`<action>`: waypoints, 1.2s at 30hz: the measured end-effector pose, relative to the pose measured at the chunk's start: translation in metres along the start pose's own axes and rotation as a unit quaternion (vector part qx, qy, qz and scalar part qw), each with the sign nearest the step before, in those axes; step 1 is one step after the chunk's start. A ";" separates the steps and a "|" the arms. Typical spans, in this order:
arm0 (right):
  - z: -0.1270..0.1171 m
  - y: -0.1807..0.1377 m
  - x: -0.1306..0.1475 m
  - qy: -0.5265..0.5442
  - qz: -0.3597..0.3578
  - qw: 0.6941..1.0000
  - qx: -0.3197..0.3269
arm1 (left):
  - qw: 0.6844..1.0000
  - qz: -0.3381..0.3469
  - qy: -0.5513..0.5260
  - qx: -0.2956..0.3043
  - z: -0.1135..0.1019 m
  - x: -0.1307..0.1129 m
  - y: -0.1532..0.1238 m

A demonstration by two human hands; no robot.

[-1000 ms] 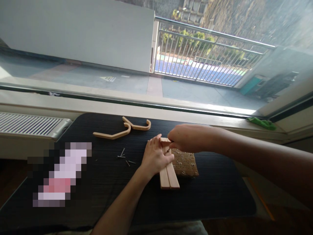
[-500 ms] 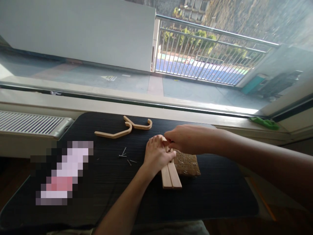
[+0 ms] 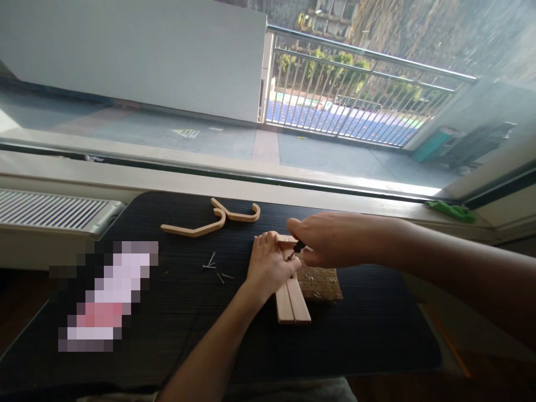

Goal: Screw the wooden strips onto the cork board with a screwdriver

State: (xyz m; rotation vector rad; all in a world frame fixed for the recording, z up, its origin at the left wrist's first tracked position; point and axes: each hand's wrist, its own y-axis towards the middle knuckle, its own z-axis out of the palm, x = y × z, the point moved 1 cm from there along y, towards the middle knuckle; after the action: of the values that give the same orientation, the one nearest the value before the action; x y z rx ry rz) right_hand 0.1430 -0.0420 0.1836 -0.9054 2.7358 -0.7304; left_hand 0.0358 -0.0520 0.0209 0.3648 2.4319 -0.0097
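Note:
Two light wooden slats [image 3: 293, 301] lie side by side on the black table [image 3: 176, 329], running away from me. My left hand [image 3: 268, 267] rests flat on their far half, fingers together, pressing them down. My right hand [image 3: 330, 239] hovers over the slats' far end, pinching a small dark tool [image 3: 298, 246] whose tip points at the wood. A woven tan mat [image 3: 322, 283] with small bits on it lies under and to the right of the slats.
Two curved wooden pieces [image 3: 209, 221] lie at the back of the table. Several loose nails or screws [image 3: 215, 268] are scattered left of my left hand. A radiator grille [image 3: 50, 211] is at far left, a green cloth [image 3: 452, 210] on the window sill at right.
My right hand has lifted slightly and turned, so the small dark tool now shows at the slats' far end. My left hand stays on the slats.

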 end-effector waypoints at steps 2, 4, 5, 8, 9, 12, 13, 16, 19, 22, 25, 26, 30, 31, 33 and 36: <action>-0.001 -0.002 -0.003 -0.021 -0.006 1.000 -0.001 | 1.000 0.000 -0.004 -0.008 0.000 0.000 0.000; -0.001 -0.001 -0.006 -0.055 -0.019 0.998 0.006 | 1.000 0.003 -0.008 -0.015 0.001 0.001 -0.001; -0.001 0.000 -0.007 -0.075 -0.026 0.997 0.012 | 1.000 0.007 -0.009 -0.019 0.001 0.001 -0.001; 0.000 0.004 -0.008 -0.121 -0.040 0.992 0.023 | 0.999 0.027 -0.013 -0.029 0.002 0.003 -0.001; 0.001 0.005 -0.008 -0.124 -0.043 0.991 0.027 | 0.999 0.034 -0.015 -0.031 0.002 0.003 -0.001; 0.002 0.004 -0.006 -0.116 -0.041 0.991 0.043 | 0.998 0.044 -0.024 -0.032 0.004 0.004 0.000; 0.002 0.004 -0.005 -0.112 -0.043 0.992 0.047 | 0.998 0.041 -0.027 -0.032 0.004 0.004 0.000; 0.003 0.002 -0.004 -0.103 -0.053 0.992 0.040 | 0.999 0.025 -0.025 -0.033 0.004 0.003 0.000; 0.004 0.001 -0.004 -0.097 -0.061 0.993 0.031 | 0.999 0.018 -0.016 -0.022 0.003 0.002 0.000; 0.004 0.002 -0.005 -0.091 -0.064 0.993 0.039 | 1.000 0.019 -0.013 -0.020 0.003 0.001 0.000; 0.002 0.003 -0.006 -0.069 -0.058 0.995 0.047 | 0.999 0.016 -0.012 -0.025 0.002 0.001 0.000; 0.002 0.003 -0.007 -0.058 -0.057 0.996 0.043 | 1.000 0.016 -0.011 -0.024 0.002 0.001 -0.001; 0.006 0.004 -0.013 -0.019 -0.053 0.998 0.018 | 1.000 0.017 -0.013 -0.020 0.002 0.001 -0.001; 0.008 0.004 -0.015 -0.012 -0.050 0.999 0.016 | 1.000 0.016 -0.016 -0.019 0.002 0.002 -0.001; 0.011 0.006 -0.018 -0.003 -0.044 0.999 0.016 | 0.999 0.016 -0.023 -0.019 0.002 0.002 -0.001; 0.013 0.008 -0.020 0.001 -0.036 0.999 0.012 | 0.999 0.027 -0.038 -0.017 0.002 0.003 -0.001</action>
State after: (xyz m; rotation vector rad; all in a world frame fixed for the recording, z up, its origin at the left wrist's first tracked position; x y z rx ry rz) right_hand 0.1585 -0.0297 0.1684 -1.0026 2.7024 -0.7741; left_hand 0.0343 -0.0522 0.0173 0.4061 2.3433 0.0405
